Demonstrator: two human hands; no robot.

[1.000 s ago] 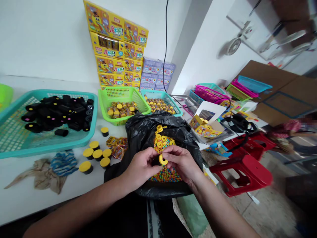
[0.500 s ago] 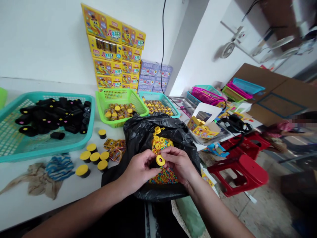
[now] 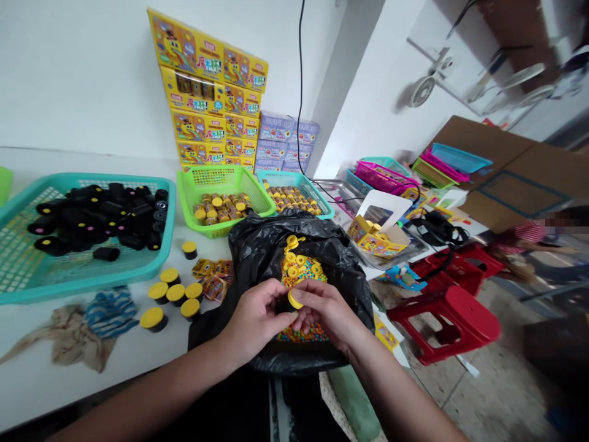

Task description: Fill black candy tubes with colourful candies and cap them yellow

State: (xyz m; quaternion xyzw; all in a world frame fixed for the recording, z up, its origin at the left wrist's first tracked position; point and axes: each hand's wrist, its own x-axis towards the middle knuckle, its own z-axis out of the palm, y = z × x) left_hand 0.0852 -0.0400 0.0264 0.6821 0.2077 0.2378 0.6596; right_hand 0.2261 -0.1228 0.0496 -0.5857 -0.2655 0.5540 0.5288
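Yellow boxes (image 3: 207,89) line a white wall (image 3: 83,80) at eleven o'clock; at six, above colored beads (image 3: 307,335), the right hand (image 3: 329,309) pinches a yellow cap (image 3: 295,300) while the left hand (image 3: 256,313), grip narrow, holds a dark piece (image 3: 281,303).

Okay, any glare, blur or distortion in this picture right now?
Head view: glossy highlights on the black bag; head view: stacked yellow boxes lean, likely wide-angle distortion; head view: the white fan looks soft, the yellow cap at the right hand clearer.
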